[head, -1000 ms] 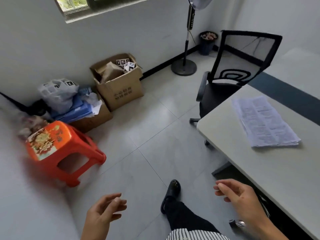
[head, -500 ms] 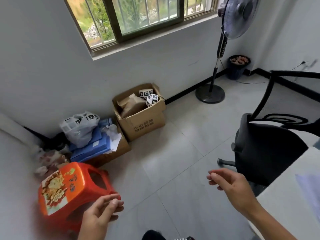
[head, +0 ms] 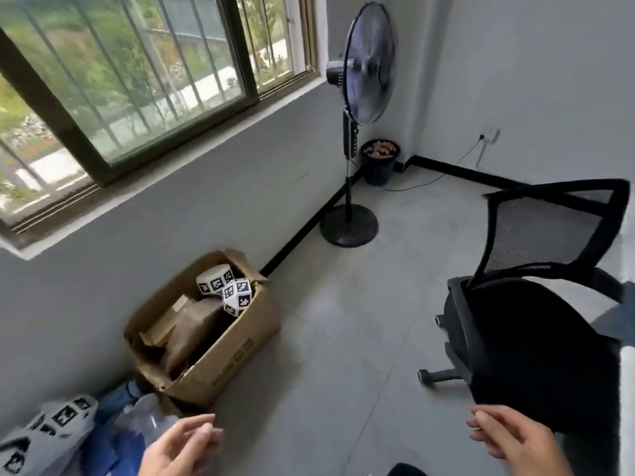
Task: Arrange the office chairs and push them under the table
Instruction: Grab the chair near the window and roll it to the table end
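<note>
A black office chair [head: 536, 345] with a mesh back stands at the right, its seat facing me and one wheeled leg showing on the floor. My right hand [head: 512, 441] hovers just in front of the seat's near edge, fingers loosely curled, holding nothing. My left hand [head: 182, 448] is low at the bottom left, fingers apart and empty, well away from the chair. A sliver of the table [head: 627, 407] shows at the right edge beyond the chair.
An open cardboard box [head: 213, 341] with marker-printed objects sits against the wall under the window. A standing fan [head: 354, 132] and a dark bin [head: 379, 159] occupy the corner. Bags and blue packs [head: 62, 431] lie at the bottom left. Grey tiled floor lies between.
The view has lifted and swung toward the window; the orange stool and table top dropped out of sight. The chair is closer, and my right hand has come nearer its seat.
</note>
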Demonstrator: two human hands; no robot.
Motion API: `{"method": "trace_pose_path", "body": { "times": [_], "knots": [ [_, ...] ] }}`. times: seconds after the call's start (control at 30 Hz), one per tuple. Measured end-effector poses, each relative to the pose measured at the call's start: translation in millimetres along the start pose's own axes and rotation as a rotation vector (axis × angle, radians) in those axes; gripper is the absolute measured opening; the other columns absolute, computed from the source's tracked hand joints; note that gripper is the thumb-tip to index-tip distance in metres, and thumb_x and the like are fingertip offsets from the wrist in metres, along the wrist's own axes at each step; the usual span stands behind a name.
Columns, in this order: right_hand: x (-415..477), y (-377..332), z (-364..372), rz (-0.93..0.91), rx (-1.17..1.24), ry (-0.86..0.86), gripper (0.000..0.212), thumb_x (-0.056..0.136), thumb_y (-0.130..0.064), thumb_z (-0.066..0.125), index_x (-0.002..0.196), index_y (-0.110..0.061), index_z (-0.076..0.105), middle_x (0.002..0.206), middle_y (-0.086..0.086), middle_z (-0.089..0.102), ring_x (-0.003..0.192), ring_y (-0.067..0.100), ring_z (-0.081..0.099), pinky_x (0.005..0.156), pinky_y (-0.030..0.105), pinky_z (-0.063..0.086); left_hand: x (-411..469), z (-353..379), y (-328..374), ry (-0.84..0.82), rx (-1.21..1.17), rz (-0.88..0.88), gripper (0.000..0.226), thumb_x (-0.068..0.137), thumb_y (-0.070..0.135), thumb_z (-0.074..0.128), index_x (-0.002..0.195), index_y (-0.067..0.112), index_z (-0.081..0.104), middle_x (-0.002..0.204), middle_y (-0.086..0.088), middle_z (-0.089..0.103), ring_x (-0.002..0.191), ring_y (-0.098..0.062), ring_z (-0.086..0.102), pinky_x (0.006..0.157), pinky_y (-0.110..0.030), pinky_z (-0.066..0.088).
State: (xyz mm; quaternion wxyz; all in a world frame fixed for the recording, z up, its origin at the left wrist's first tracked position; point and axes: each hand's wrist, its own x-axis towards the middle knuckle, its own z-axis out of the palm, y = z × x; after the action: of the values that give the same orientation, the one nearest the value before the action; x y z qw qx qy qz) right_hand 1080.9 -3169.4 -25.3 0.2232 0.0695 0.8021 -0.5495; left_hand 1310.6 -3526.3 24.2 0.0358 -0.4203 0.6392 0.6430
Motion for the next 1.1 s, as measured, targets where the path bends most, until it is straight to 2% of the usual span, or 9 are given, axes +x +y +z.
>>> {"method": "trace_pose_path", "body": {
  "times": [0.1, 0.3, 0.43, 0.6, 0.73, 0.83, 0.93, 1.03, 1.1],
  "knots": [
    [30.0, -19.5, 9.6, 0.044, 0.046, 0.092, 0.013, 0.086, -0.003, 0.063, 0.083, -0.009, 0.073, 0.071, 0.001, 0.076, 0.078, 0.024, 0.071, 0.068, 0.036, 0.05, 79.3, 10.2, 49.8, 0.203, 0.073, 0.142, 0.012, 0.088, 0.005, 0.058, 0.094, 0.006, 0.068, 0.08, -0.012, 0.076, 0.086, -0.035, 0.069, 0.074, -0.039, 0.05],
    [125.6, -54.1, 38.2, 0.062, 0.154, 0.207, 0.011, 0.084, 0.002, 0.064, 0.079, -0.004, 0.073, 0.071, 0.01, 0.076, 0.066, 0.022, 0.071, 0.059, 0.033, 0.047, 217.6, 64.4, 141.0, 0.084, 0.049, 0.203, 0.012, 0.087, 0.001, 0.057, 0.092, 0.002, 0.067, 0.078, -0.015, 0.075, 0.081, -0.035, 0.067, 0.073, -0.04, 0.049],
    [221.7, -94.6, 35.5, 0.083, 0.203, 0.223, 0.01, 0.086, -0.003, 0.064, 0.082, -0.006, 0.073, 0.077, 0.011, 0.077, 0.078, 0.029, 0.071, 0.064, 0.034, 0.047, 298.8, 104.2, 197.8, 0.013, 0.091, 0.193, 0.012, 0.087, 0.0, 0.057, 0.092, 0.002, 0.067, 0.079, -0.016, 0.075, 0.087, -0.041, 0.067, 0.077, -0.044, 0.049],
    [333.9, -176.2, 18.6, -0.013, 0.168, 0.216, 0.01, 0.088, -0.012, 0.062, 0.089, -0.012, 0.072, 0.079, 0.003, 0.077, 0.08, 0.019, 0.072, 0.069, 0.033, 0.05, 386.9, 139.4, 296.9, -0.029, 0.132, 0.27, 0.012, 0.086, 0.0, 0.057, 0.09, 0.003, 0.068, 0.076, -0.014, 0.075, 0.08, -0.034, 0.068, 0.072, -0.039, 0.049],
    [397.1, -221.3, -4.3, -0.092, 0.152, 0.274, 0.012, 0.089, -0.011, 0.06, 0.089, -0.012, 0.072, 0.082, 0.004, 0.076, 0.074, 0.01, 0.071, 0.068, 0.026, 0.052, 446.1, 166.1, 359.2, -0.07, 0.133, 0.293, 0.014, 0.087, 0.0, 0.055, 0.092, 0.002, 0.068, 0.077, -0.014, 0.075, 0.072, -0.028, 0.069, 0.072, -0.042, 0.05],
    [438.8, -233.3, -21.7, -0.104, 0.172, 0.378, 0.013, 0.089, -0.009, 0.059, 0.088, -0.012, 0.072, 0.083, 0.001, 0.076, 0.074, 0.011, 0.071, 0.063, 0.017, 0.053, 501.2, 196.0, 394.3, -0.13, 0.158, 0.287, 0.014, 0.088, 0.0, 0.055, 0.09, 0.002, 0.068, 0.077, -0.014, 0.075, 0.063, -0.019, 0.07, 0.069, -0.041, 0.05],
    [477.3, -234.9, -36.5, -0.074, 0.227, 0.54, 0.012, 0.088, -0.011, 0.06, 0.087, -0.013, 0.071, 0.083, 0.001, 0.076, 0.075, 0.012, 0.071, 0.062, 0.015, 0.053, 562.5, 228.9, 432.3, -0.201, 0.193, 0.262, 0.013, 0.087, 0.001, 0.056, 0.09, 0.002, 0.069, 0.077, -0.014, 0.075, 0.072, -0.029, 0.07, 0.071, -0.042, 0.051],
    [509.7, -246.4, -50.7, -0.054, 0.306, 0.71, 0.016, 0.079, -0.03, 0.064, 0.081, -0.017, 0.072, 0.082, 0.003, 0.076, 0.074, 0.009, 0.071, 0.06, 0.013, 0.054, 620.4, 265.8, 481.7, -0.293, 0.234, 0.281, 0.013, 0.087, 0.004, 0.057, 0.09, 0.006, 0.069, 0.081, -0.015, 0.075, 0.074, -0.027, 0.072, 0.07, -0.041, 0.053],
    [530.3, -250.5, -62.4, -0.004, 0.339, 0.823, 0.008, 0.082, -0.022, 0.065, 0.08, -0.019, 0.072, 0.083, 0.005, 0.075, 0.075, 0.008, 0.071, 0.061, 0.014, 0.054, 654.7, 295.1, 519.2, -0.363, 0.29, 0.31, 0.013, 0.087, 0.006, 0.058, 0.091, 0.007, 0.07, 0.08, -0.014, 0.075, 0.079, -0.029, 0.072, 0.073, -0.043, 0.053]
  ]
}}
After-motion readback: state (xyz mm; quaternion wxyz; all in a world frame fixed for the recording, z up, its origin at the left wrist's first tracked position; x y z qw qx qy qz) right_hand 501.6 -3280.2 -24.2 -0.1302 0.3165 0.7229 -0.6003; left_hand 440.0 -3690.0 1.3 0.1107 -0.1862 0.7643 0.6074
